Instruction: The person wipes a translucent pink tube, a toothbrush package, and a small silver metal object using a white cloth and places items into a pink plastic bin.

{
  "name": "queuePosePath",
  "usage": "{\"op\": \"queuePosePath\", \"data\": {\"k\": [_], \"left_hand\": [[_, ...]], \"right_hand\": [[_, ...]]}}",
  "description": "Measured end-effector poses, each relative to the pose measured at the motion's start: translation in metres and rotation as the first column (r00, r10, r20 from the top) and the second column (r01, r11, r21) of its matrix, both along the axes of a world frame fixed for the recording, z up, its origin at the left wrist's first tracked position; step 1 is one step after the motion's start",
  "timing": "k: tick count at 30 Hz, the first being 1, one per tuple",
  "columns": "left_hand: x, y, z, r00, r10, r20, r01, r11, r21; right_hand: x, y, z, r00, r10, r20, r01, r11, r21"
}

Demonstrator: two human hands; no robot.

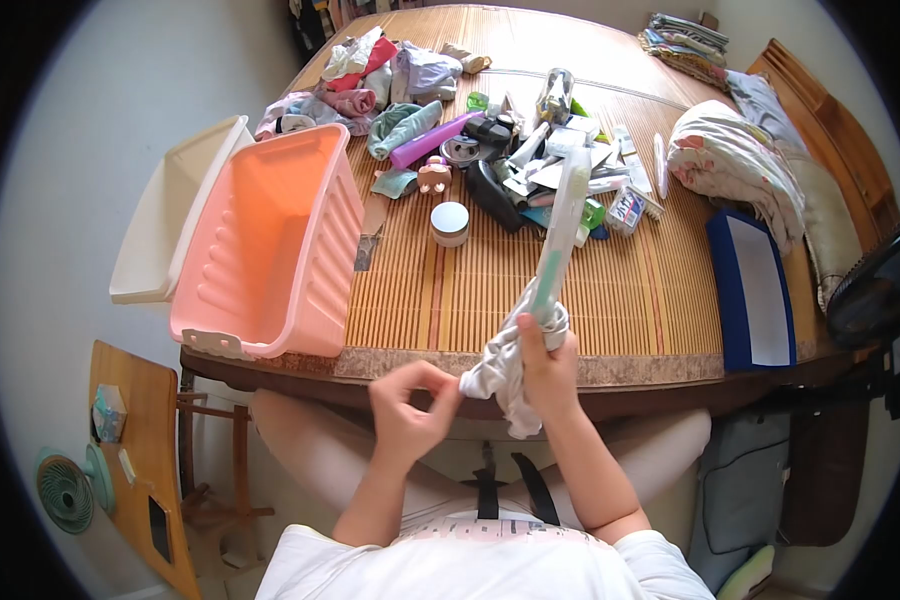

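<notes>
My right hand (552, 372) is closed around a long, narrow translucent plastic case (564, 220), which stands up tilted over the near edge of the bed mat. Something green shows inside the case. A white cloth (498, 368) is bunched around its lower end and hangs down below the right hand. To the left, the fingers of my left hand (412, 408) pinch a corner of this cloth, thumb and forefinger forming a ring. A round jar with a pale lid (450, 222) stands on the mat beyond my hands.
An orange-pink plastic bin (320, 240) stands at the left, a cream bin (185, 200) behind it. A pile of bottles, tubes and a purple case (435, 140) covers the middle of the mat. Folded clothes (410, 75) lie farther back; a blue box (740, 290) sits right.
</notes>
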State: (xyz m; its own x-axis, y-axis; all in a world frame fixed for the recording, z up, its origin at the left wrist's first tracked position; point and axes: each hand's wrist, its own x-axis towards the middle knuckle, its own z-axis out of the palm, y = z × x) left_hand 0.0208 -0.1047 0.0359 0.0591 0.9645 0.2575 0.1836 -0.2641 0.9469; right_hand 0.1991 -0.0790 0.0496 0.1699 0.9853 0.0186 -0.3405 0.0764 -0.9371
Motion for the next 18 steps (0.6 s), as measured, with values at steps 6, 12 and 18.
{"op": "queuePosePath", "data": {"k": [6,12,18], "left_hand": [[0.02,0.037,0.024,0.91,-0.139,0.392,0.163,0.986,-0.027],[0.035,0.031,0.018,0.829,-0.159,0.536,0.224,0.973,-0.057],[0.05,0.015,0.026,0.815,-0.11,0.569,0.175,0.983,-0.06]], "right_hand": [[-0.007,-0.021,-0.003,0.918,0.269,0.293,-0.248,0.963,-0.109],[-0.007,-0.034,-0.026,0.98,0.07,0.186,-0.06,0.996,-0.061],[0.013,-0.03,-0.017,0.995,0.029,-0.099,-0.047,0.983,-0.178]]}}
